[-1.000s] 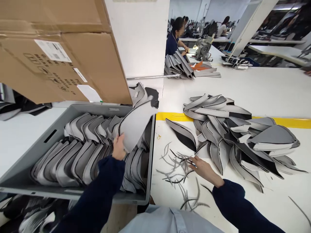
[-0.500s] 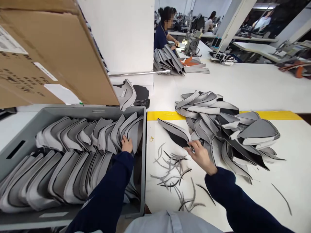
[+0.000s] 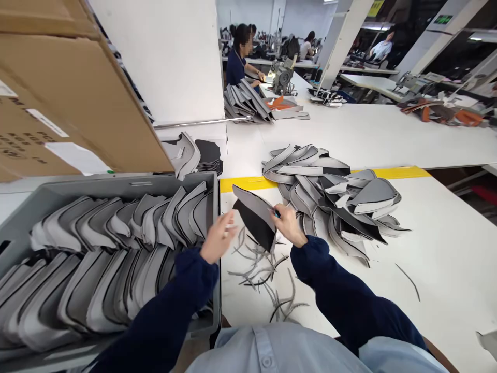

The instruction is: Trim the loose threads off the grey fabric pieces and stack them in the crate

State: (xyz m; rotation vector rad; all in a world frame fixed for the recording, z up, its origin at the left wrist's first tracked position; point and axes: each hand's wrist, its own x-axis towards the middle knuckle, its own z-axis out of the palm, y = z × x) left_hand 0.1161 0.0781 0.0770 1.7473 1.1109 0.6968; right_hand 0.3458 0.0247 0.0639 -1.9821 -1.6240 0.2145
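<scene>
My right hand [image 3: 286, 225] is closed on a grey-and-black shoe upper piece [image 3: 254, 217], lifted off the white table. A bit of blue shows by its fingers; I cannot make out what it is. My left hand [image 3: 217, 239] is in the air just left of the piece, fingers apart, holding nothing. It hovers over the right rim of a grey crate [image 3: 97, 185] packed with rows of grey pieces [image 3: 116, 243]. A pile of the same grey pieces [image 3: 330, 194] lies on the table to the right.
Thin grey trimmings [image 3: 264, 274] litter the table below my hands. A large cardboard box [image 3: 70, 93] stands behind the crate. A yellow strip [image 3: 392, 172] crosses the table. Further back, a person sits at a sewing machine [image 3: 281, 77] beside another stack of pieces [image 3: 244, 103].
My left hand set a grey piece into the crate, let go and moved right. My right hand took a piece from the pile's edge and lifted it toward the left hand.
</scene>
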